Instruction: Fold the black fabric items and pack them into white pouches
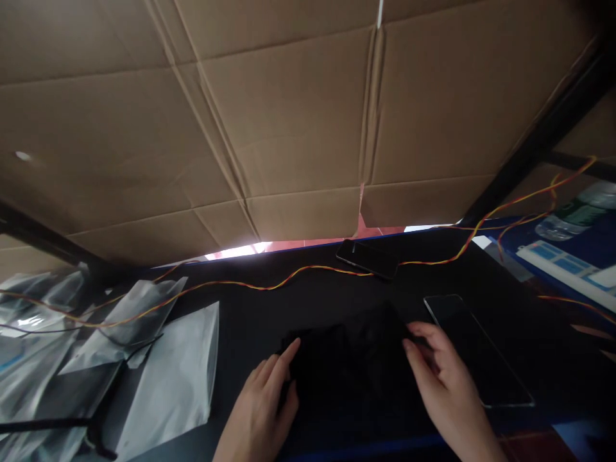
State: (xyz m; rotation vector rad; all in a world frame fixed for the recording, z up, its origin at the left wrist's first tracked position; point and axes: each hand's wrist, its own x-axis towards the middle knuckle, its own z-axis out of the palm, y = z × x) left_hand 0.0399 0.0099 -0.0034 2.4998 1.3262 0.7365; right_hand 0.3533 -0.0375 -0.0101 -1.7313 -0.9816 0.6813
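Note:
A dark, soft-looking black piece, perhaps cloth or a bag (349, 359), lies between my two hands and nearly merges with the black table top. Its left edge is under the fingers of my left hand (264, 401), with the thumb tucked below the index finger. Thumb and fingertips of my right hand (445, 385) pinch its right edge. Just beyond that hand lies a flat rectangular sheet with a clear, shiny border (476, 350), partly covered by the hand. A black phone (368, 258) rests farther back, screen up.
Several translucent plastic bags (168, 372) are piled at the left. A twisted red-yellow wire (262, 287) runs across the table (240, 314). Cardboard (289, 122) walls off the back. A plastic bottle (575, 215) and a white-and-blue panel (570, 263) lie at the right.

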